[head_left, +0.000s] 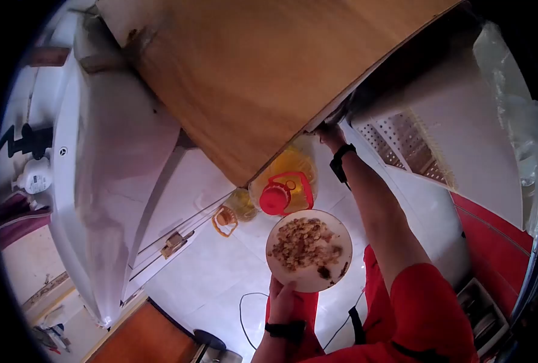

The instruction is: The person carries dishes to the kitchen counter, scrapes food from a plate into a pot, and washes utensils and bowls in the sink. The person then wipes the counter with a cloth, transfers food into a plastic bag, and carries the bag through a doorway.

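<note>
Grip: the left hand (283, 296) is clamped on the near rim of a plate (302, 285), thumb on top, fingers largely hidden beneath; the right hand (331, 136) is at the edge of a wooden panel (220, 78), its closure impossible to tell. The plate, bearing crumbled food (302, 242), appears beside the red-capped bottle (293, 160); contact between them cannot be determined. Principal hazard: support at one side only, so that a turn of the wrist could tip the plate and spill loose pieces over the far rim onto the floor (190, 290). Secondary hazards: attention drawn to the right hand, letting the plate knock the bottle's red handle (308, 190); fingers pinched, should the panel shift.
</note>
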